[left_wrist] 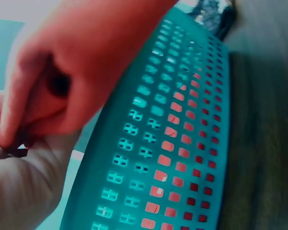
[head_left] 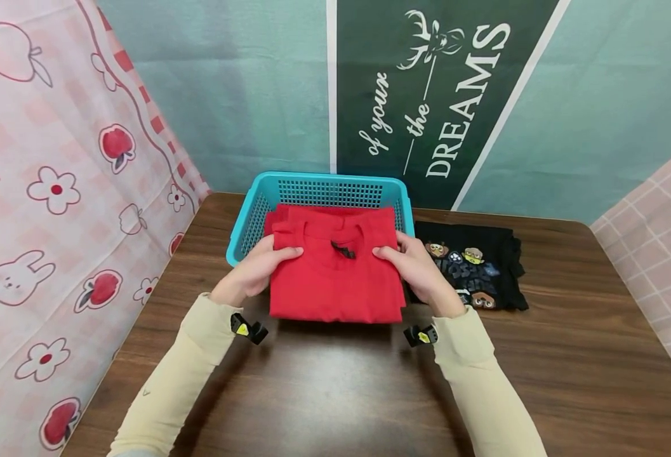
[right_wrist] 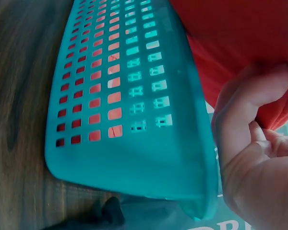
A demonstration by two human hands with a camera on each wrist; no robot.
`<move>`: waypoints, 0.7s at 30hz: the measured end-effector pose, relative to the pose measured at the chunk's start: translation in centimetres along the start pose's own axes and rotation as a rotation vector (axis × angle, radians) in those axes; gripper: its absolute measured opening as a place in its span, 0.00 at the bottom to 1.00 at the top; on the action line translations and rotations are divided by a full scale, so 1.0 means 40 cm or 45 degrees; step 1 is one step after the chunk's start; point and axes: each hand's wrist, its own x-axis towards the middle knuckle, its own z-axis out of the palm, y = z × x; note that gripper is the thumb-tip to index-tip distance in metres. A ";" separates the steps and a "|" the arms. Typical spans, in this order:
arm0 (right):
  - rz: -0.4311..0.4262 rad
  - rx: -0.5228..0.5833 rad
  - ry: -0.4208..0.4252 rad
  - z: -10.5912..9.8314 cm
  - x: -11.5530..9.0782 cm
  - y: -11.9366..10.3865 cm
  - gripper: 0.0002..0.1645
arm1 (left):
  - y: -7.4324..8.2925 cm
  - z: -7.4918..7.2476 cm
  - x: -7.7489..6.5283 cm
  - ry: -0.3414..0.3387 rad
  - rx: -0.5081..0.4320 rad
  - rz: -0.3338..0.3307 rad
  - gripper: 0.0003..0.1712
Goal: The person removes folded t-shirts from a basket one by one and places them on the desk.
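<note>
A folded red T-shirt [head_left: 338,285] with a dark neck label hangs over the front part of a blue-green plastic basket [head_left: 329,178] in the head view. My left hand [head_left: 255,266] grips the shirt's left side, thumb on top and the other fingers beneath. On the opposite side my right hand [head_left: 421,266] pinches the shirt the same way. More red cloth [head_left: 275,219] shows behind the shirt, inside the basket. In the right wrist view, curled fingers hold the red T-shirt [right_wrist: 230,28] above the basket rim. The left wrist view hides the shirt's held edge.
A folded black garment [head_left: 472,266] with cartoon prints lies right of the basket on the brown wooden table [head_left: 335,393]. A green printed curtain [head_left: 226,95] hangs close behind the basket. Pink patterned cloth [head_left: 55,254] borders the left side.
</note>
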 end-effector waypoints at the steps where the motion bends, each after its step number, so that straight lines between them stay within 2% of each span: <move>1: -0.014 -0.014 -0.001 -0.001 -0.005 0.002 0.24 | -0.002 0.004 -0.004 0.012 0.019 0.002 0.23; 6: -0.076 -0.114 -0.006 -0.006 -0.029 0.013 0.23 | -0.014 0.015 -0.017 0.043 0.056 -0.006 0.20; 12: -0.125 -0.207 0.036 -0.005 -0.054 0.020 0.21 | -0.019 0.020 -0.029 0.078 0.064 -0.044 0.20; 21: -0.115 -0.195 -0.009 -0.001 -0.080 0.022 0.21 | -0.026 0.025 -0.047 0.062 0.010 -0.105 0.20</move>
